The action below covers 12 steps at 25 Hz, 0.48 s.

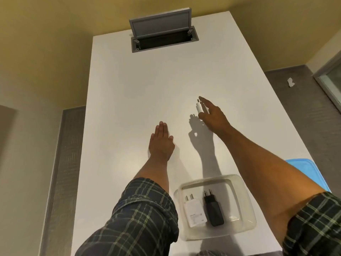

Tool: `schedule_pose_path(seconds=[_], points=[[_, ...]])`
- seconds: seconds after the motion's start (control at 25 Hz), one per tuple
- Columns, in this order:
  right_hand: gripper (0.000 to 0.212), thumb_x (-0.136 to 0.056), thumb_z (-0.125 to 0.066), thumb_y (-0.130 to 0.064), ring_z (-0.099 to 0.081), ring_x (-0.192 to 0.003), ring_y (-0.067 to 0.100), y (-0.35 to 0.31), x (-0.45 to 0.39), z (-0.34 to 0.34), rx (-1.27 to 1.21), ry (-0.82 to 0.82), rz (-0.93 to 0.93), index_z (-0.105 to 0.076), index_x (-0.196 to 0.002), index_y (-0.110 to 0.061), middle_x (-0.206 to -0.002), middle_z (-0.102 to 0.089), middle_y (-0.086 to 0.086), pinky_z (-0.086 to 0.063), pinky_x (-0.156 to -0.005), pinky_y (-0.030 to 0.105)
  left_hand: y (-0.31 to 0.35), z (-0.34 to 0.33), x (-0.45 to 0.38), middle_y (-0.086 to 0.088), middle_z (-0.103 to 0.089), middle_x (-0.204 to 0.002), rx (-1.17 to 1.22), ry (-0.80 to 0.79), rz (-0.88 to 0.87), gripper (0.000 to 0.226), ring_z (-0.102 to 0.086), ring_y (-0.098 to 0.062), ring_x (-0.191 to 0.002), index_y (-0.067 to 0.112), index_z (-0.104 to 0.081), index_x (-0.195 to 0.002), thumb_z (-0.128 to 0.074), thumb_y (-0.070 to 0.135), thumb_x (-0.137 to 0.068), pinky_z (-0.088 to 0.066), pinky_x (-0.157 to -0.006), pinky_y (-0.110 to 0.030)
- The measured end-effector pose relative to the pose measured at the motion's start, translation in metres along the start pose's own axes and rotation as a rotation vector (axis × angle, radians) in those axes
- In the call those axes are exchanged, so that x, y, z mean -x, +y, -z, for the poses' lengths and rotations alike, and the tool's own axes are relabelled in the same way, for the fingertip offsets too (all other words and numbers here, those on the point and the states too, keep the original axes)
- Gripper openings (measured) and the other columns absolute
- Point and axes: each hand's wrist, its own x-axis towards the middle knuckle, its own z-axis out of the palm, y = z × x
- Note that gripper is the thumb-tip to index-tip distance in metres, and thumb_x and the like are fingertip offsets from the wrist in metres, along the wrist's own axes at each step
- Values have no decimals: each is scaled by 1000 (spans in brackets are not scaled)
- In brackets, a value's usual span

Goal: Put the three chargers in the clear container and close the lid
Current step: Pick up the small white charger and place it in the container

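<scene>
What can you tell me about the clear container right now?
The clear container is a shallow, rounded-rectangle tub of see-through plastic, lid off, standing upright on the white table near its front edge, below the right forearm. Inside, a white charger and a black charger lie flat side by side, prongs pointing away from the person. Neither hand touches it. A blue lid lies to its right, partly hidden by the arm.

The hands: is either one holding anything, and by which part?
The right hand holds a small white charger by its body, prongs pointing away. The left hand lies flat on the table, holding nothing.
</scene>
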Motion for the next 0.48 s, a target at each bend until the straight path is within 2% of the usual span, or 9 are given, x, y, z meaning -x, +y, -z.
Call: schedule_pose_path(seconds=[0.12,0.16,0.24,0.32,0.4,0.48], points=[[68,-79,-63,-26,-63,-103,12,4,21,-2,-26,-14,-14,-46,-142,-47,-121,-62,-14,-52,-85,30,-4,4,16,-2,14,-172,15,-43,-9,63,6,-18,-161,12,7,-164,-23,24,-111,-9,-131,-39],[66,-79,-64,-27,-62,-103,11,5,27,-2,-27,-17,-12,-49,-141,-46,-113,-62,-16,-52,-86,28,-5,4,21,-1,14,-172,26,-61,-7,63,6,-18,-161,12,7,-164,-24,23,-110,-9,-131,-38],[60,-76,-66,-28,-64,-90,4,6,42,0,-41,-9,-9,-56,-132,-46,-95,-63,-17,-50,-69,14,-8,0,34,-1,13,-173,28,-72,-5,64,5,-18,-161,13,6,-164,-25,22,-110,-10,-131,-36],[54,-72,-70,-26,-63,-66,-4,6,57,3,-48,16,-1,-61,-121,-46,-82,-63,-14,-43,-48,6,-11,-6,47,-1,12,-173,4,-65,-22,64,4,-18,-161,13,6,-165,-26,22,-109,-12,-131,-35],[50,-67,-73,-26,-60,-58,-2,7,70,7,5,26,3,-63,-112,-46,-77,-62,-12,-43,-46,10,-18,-10,58,2,12,-173,-22,-66,-44,66,2,-16,-161,15,6,-165,-28,21,-109,-16,-128,-35],[49,-64,-75,-29,-61,-63,4,8,82,11,101,-12,33,-63,-109,-46,-75,-62,-10,-44,-52,18,-26,-10,69,5,12,-173,-33,-82,-50,68,2,-13,-161,18,6,-165,-30,20,-108,-20,-127,-35]])
